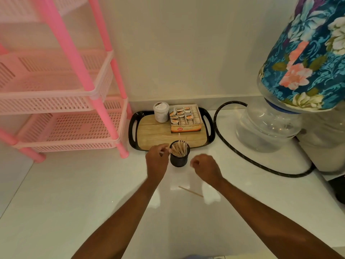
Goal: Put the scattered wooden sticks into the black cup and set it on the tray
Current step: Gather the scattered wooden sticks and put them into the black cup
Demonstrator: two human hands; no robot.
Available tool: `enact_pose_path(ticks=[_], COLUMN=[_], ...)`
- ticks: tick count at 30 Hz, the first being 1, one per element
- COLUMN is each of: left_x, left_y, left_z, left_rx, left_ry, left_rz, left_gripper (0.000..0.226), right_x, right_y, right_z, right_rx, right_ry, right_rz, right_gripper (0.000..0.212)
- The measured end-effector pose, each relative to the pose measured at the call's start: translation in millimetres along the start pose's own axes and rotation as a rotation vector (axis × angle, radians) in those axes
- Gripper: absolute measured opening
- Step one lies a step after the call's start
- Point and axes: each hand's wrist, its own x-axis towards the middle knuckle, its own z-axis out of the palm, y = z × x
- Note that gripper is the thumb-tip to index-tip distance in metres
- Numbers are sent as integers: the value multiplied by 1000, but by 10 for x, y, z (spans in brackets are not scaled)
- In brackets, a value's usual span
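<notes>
One black cup (179,158), packed with sticks (179,148), stands on the white surface (93,193) just before the tray (133,128), where two loose sticks (168,136) lie; a third stray stick (190,191) lies nearer the person. The left hand (156,162) pinches one stick at the cup's rim; the right hand (205,167) curls its fingers, contents unclear.

Cup (179,158) (holding sticks (179,148)) stands before the tray (133,128), one stick (190,191) lies nearer

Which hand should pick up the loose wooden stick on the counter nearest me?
Right. The left hand is pinching another stick at the rim of the black cup; the right hand appears empty and hovers closer to the loose wooden stick.
</notes>
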Motion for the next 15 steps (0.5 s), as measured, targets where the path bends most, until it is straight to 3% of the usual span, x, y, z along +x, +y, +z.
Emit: enact_pose_path(ticks=[3,6,11,15], left_x=[-158,-297,-444,-516], left_y=[-147,-274,-433,-512], left_z=[30,79,163,213], left_rx=[-73,-97,-27,35], left_ry=[-32,-73,-149,-211], left_rz=[-84,-107,-133,-164], left_gripper=[27,26,19,21], right_x=[-167,-271,-416,-441], right_y=[113,105,38,-26], right_z=[171,343,576,658], right_rx=[-269,-445,-648,-700], right_ry=[-285,-425,-384,-345], right_rz=[-58,-110,-278,-300], right_gripper=[22,28,24,21])
